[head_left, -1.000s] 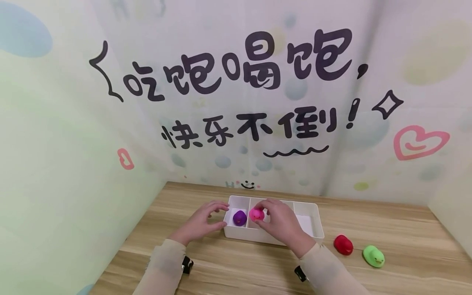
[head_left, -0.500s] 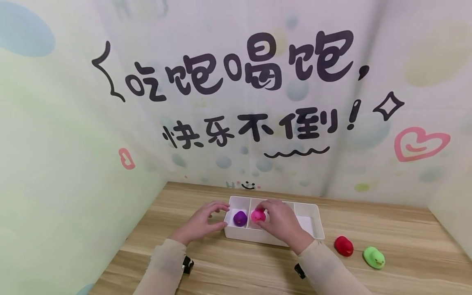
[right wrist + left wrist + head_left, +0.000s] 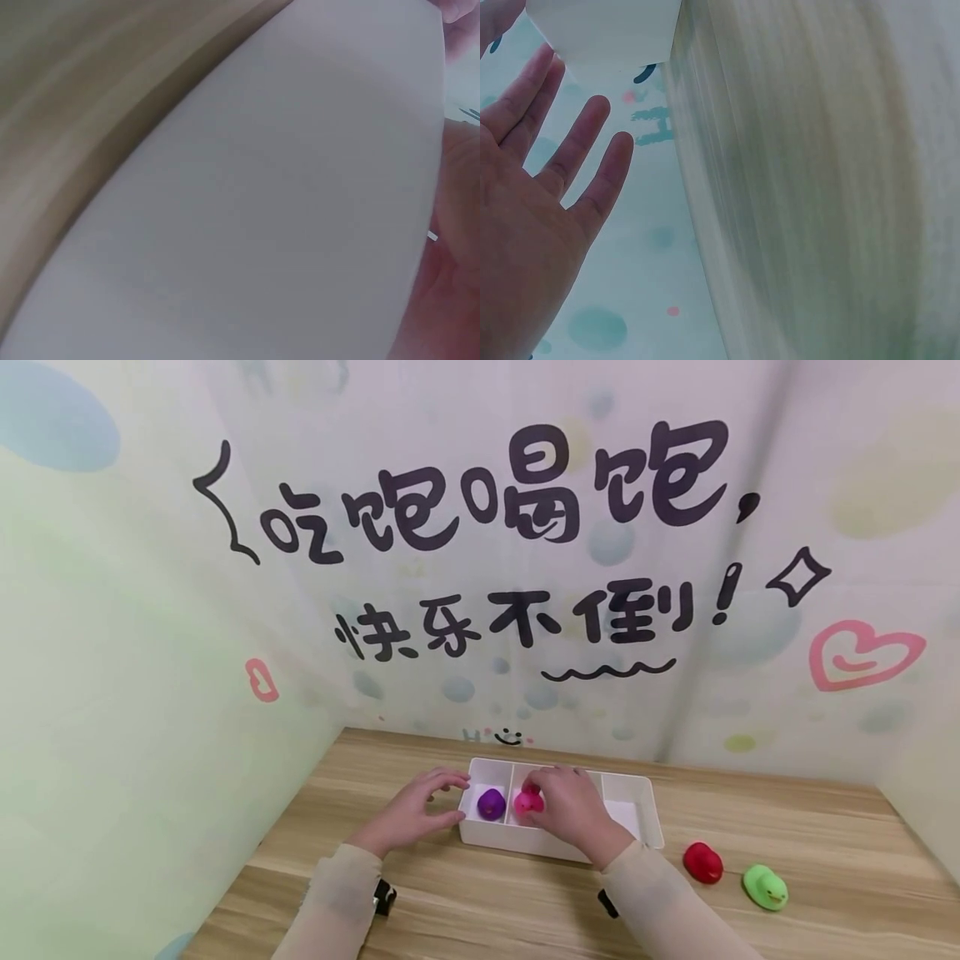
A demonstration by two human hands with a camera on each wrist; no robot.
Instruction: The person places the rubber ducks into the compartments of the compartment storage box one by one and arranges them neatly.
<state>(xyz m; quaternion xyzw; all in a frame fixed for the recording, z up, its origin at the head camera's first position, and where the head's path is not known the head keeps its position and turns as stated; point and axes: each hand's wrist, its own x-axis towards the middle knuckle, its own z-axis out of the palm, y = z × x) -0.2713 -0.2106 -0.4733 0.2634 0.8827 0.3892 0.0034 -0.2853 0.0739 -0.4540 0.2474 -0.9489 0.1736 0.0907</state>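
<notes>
Black rounded wall lettering [image 3: 525,617], "吃饱喝饱,快乐不倒!", above a white, three-compartment tray [image 3: 510,835]
Right hand [image 3: 573,808] pinches a small pink duck figure [image 3: 527,806] in or just over the middle compartment; left hand [image 3: 408,812], fingers extended, is at the tray's left end.

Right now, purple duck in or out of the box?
In: head view shows the purple duck inside the box, in its leftmost compartment.

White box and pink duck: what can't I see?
Head view: pink duck, partly behind the right hand.
Head view: much of the middle part of the white box, behind that hand.
Left wrist view: most of the box, past the top edge.
Right wrist view: box's inside, behind its wall.
</notes>
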